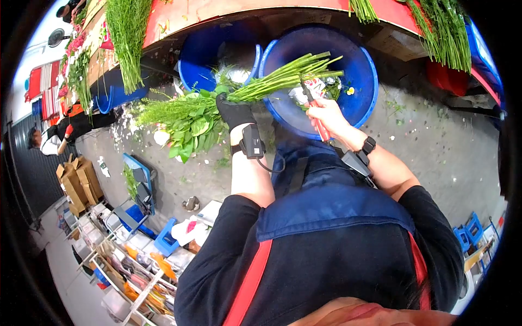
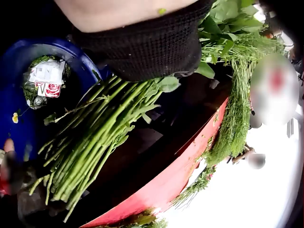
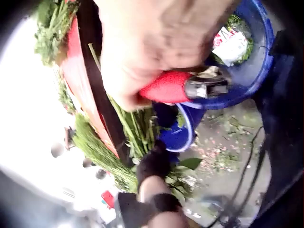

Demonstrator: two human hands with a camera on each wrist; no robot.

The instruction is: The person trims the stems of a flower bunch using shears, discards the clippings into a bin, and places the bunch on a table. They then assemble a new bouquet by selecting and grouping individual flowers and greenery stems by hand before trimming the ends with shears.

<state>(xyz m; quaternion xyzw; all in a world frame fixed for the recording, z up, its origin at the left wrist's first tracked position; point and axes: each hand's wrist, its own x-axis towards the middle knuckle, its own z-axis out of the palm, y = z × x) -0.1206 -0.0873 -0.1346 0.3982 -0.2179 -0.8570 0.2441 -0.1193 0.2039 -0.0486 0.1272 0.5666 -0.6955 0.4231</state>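
While the left hand (image 1: 235, 113), in a black knitted glove, grips a thick bunch of long smooth green stems (image 1: 283, 76) just below its leafy heads, the cut ends reach out over a round blue plastic tub (image 1: 365, 76). Fingers of the bare right hand (image 1: 326, 114) curl round red-handled metal pruning shears (image 1: 318, 117) beside those ends. Inside the tub lies a white paper label with a red rose print (image 2: 46, 80); its writing is unreadable. Feathery greens hang off the red bench (image 1: 179, 19).

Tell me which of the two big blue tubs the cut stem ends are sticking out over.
The right-hand blue tub, the one with paper scraps inside. The bunch of stems gripped by the gloved left hand points over it; the other tub sits further left.
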